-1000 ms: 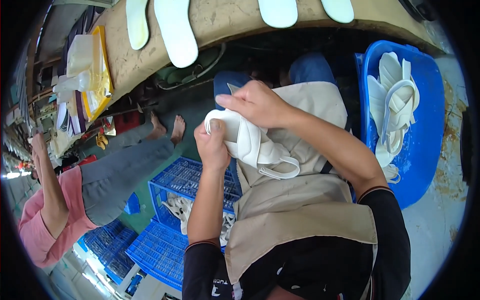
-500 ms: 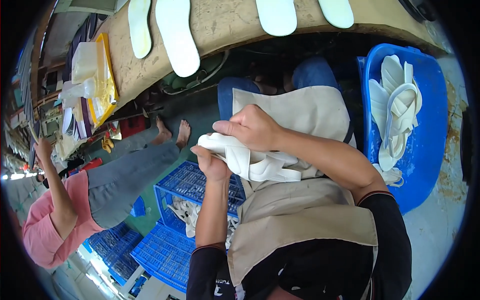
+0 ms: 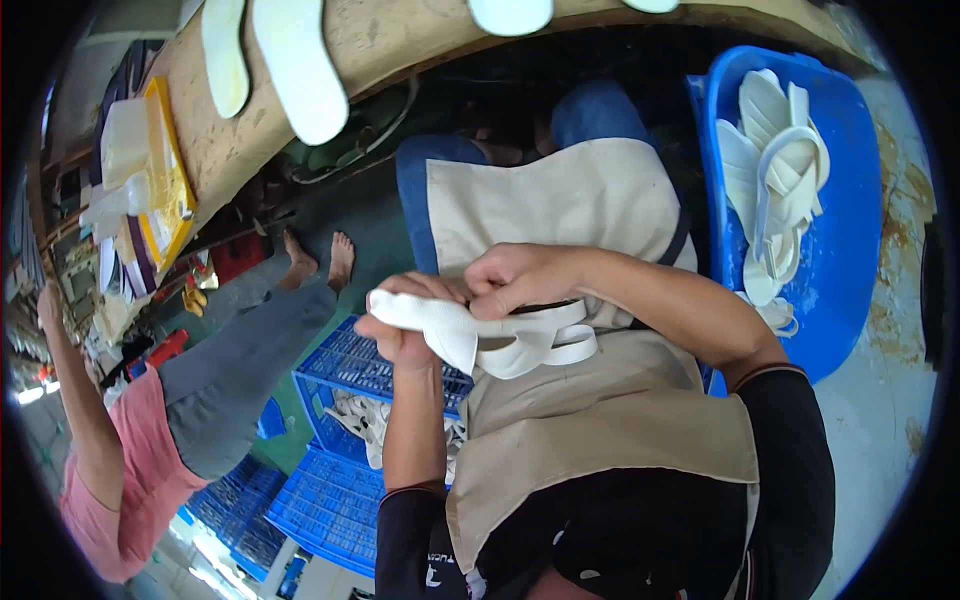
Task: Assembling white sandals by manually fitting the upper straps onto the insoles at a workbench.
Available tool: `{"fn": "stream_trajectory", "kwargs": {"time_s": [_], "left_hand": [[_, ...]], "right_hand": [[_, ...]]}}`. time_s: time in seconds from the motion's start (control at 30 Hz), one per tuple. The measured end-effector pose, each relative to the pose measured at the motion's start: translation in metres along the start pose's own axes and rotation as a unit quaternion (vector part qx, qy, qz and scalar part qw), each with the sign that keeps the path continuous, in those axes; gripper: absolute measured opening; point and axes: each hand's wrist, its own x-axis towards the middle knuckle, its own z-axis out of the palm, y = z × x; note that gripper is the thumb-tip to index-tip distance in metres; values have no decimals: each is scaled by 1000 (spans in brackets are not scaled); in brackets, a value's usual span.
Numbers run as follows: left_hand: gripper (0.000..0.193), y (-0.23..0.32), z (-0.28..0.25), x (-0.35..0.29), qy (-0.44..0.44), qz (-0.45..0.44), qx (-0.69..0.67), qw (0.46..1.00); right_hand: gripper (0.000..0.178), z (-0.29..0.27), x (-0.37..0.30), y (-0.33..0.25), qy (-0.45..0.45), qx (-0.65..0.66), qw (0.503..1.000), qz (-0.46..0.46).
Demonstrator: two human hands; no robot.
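A white strappy sandal upper (image 3: 452,335) lies across my lap, its rounded end to the left and its open strap loops to the right. My left hand (image 3: 402,340) is closed round the rounded end, fingers behind it and thumb at the near left. My right hand (image 3: 525,277) is closed with bent fingers pressed on the far edge of the upper, near its middle. A dark opening shows just beneath the right hand. What the right fingertips pinch is partly hidden.
White insoles (image 3: 300,70) lie on the worn workbench (image 3: 400,45) ahead. More white sandal uppers (image 3: 785,190) fill part of a blue bin (image 3: 850,230) at right. Blue crates (image 3: 335,505) stand at lower left, near a person in pink (image 3: 125,450). A yellow-edged tray (image 3: 170,180) holds containers.
My right hand has come down from above the rounded end to the upper's far edge. The upper has turned slightly in my left hand. The whole view has shifted a little.
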Motion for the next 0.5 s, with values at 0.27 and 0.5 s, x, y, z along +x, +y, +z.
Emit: {"fn": "stream_trajectory", "kwargs": {"time_s": [0.27, 0.5], "left_hand": [[40, 13, 57, 33, 141, -1, 270, 953], [27, 39, 87, 71, 51, -48, 523, 849]], "right_hand": [[26, -2, -26, -45, 134, -25, 988, -77], [38, -22, -55, -50, 202, -117, 967, -100]]}}
